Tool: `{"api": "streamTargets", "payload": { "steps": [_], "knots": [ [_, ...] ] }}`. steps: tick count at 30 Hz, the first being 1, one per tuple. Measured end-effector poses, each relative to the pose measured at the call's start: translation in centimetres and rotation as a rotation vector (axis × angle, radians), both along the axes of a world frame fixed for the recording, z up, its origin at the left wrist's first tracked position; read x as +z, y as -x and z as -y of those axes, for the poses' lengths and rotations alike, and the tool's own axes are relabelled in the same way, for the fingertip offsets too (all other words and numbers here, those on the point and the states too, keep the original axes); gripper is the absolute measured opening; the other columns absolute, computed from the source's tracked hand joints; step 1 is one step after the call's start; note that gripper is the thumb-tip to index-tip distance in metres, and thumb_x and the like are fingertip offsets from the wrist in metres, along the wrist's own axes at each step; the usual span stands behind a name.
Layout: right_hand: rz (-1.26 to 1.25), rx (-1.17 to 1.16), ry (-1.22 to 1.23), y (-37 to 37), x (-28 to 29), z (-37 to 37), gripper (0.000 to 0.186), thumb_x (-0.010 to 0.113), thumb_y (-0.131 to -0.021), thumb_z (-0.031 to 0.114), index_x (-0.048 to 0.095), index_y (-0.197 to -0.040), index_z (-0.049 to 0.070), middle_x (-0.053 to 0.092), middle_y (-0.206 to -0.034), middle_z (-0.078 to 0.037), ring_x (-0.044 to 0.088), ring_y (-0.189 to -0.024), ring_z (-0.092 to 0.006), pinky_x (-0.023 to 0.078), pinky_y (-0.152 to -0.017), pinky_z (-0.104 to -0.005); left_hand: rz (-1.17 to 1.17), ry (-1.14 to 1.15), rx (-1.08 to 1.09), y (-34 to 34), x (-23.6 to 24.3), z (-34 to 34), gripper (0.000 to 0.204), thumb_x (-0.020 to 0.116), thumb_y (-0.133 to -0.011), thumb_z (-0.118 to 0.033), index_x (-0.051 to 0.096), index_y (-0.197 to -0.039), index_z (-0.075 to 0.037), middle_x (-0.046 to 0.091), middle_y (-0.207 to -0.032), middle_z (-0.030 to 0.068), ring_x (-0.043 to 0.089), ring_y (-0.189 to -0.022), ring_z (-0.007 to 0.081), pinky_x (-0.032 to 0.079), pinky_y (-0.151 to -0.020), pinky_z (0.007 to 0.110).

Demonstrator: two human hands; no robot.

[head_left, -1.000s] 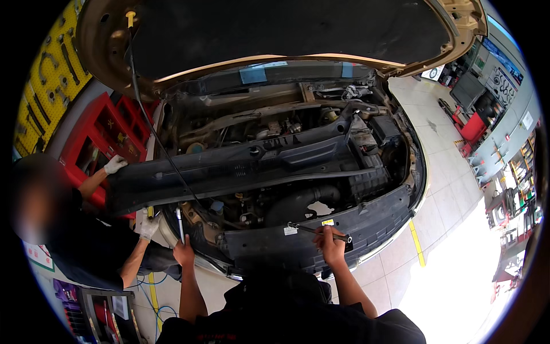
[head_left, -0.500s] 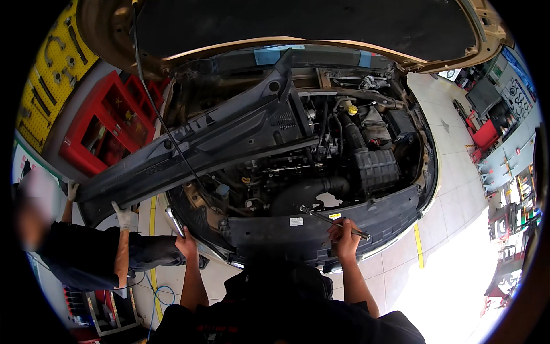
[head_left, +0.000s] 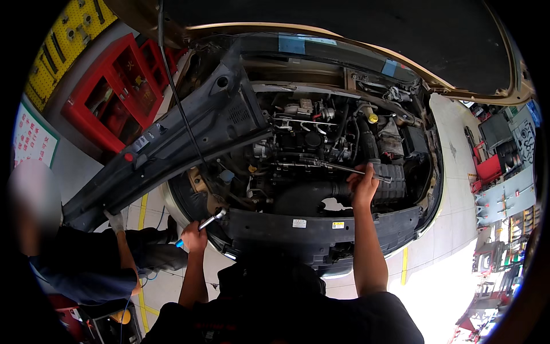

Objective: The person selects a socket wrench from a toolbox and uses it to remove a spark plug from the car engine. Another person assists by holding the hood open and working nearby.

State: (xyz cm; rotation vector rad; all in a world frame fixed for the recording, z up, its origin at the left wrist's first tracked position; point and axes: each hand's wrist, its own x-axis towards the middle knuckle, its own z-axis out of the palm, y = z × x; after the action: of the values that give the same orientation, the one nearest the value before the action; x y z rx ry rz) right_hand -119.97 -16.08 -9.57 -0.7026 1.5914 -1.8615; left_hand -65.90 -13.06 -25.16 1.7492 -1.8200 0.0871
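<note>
Near the front left corner of the engine bay, my left hand (head_left: pixel 195 237) is wrapped round a chrome ratchet wrench (head_left: pixel 212 219) with a blue handle end. The ratchet's head points up and to the right. Over the engine, my right hand (head_left: pixel 363 188) grips a long metal extension bar (head_left: pixel 344 168), which slants from the middle of the engine (head_left: pixel 312 139) to beside the ribbed black box (head_left: pixel 395 190). The bar's far end lies over the engine's upper parts; whether it touches them I cannot tell.
At left, a co-worker's gloved hand (head_left: pixel 115 221) is on a long black plastic cowl panel (head_left: pixel 189 129), which reaches over the engine bay. The raised hood (head_left: pixel 366 34) hangs above, with a thin dark rod (head_left: pixel 182 109) at left. A red cabinet (head_left: pixel 117 92) stands beyond.
My right hand has carried the extension bar forward over the engine. My left hand has shifted, and the ratchet's head now points right. The co-worker has drawn the cowl panel leftward.
</note>
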Motion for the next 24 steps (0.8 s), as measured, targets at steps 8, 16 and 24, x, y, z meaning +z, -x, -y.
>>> {"api": "streamTargets", "payload": {
  "steps": [8, 16, 24],
  "knots": [
    [-0.195, 0.326, -0.068, -1.8, 1.6, 18.7, 0.044, 0.048, -0.108, 0.036, 0.063, -0.089, -0.001, 0.064, -0.061, -0.01, 0.055, -0.044, -0.0145, 0.041, -0.043, -0.0282, -0.004, 0.018, 0.098, 0.9, -0.3, 0.5, 0.04, 0.071, -0.092, -0.027, 0.05, -0.064, -0.008, 0.055, -0.06, 0.0148, 0.057, -0.056, 0.0385, 0.041, -0.052, 0.05],
    [-0.398, 0.336, -0.224, -3.3, 0.7, 30.8, 0.045, 0.048, -0.106, 0.039, 0.066, -0.092, -0.001, 0.064, -0.059, -0.013, 0.055, -0.041, -0.0163, 0.044, -0.04, -0.0327, -0.021, 0.065, 0.076, 0.9, -0.5, -0.1, 0.037, 0.071, -0.091, -0.017, 0.047, -0.064, -0.008, 0.051, -0.06, 0.0135, 0.054, -0.055, 0.0368, 0.038, -0.051, 0.049],
    [-0.601, 0.509, -0.453, -3.9, -6.8, 37.6, 0.04, 0.052, -0.102, 0.036, 0.066, -0.088, 0.001, 0.065, -0.058, -0.012, 0.06, -0.045, -0.0184, 0.047, -0.047, -0.0336, -0.056, 0.082, 0.074, 1.2, -0.9, 0.3, 0.035, 0.071, -0.087, -0.009, 0.045, -0.062, -0.009, 0.048, -0.059, 0.0114, 0.05, -0.053, 0.0342, 0.035, -0.052, 0.047]
  ]
}}
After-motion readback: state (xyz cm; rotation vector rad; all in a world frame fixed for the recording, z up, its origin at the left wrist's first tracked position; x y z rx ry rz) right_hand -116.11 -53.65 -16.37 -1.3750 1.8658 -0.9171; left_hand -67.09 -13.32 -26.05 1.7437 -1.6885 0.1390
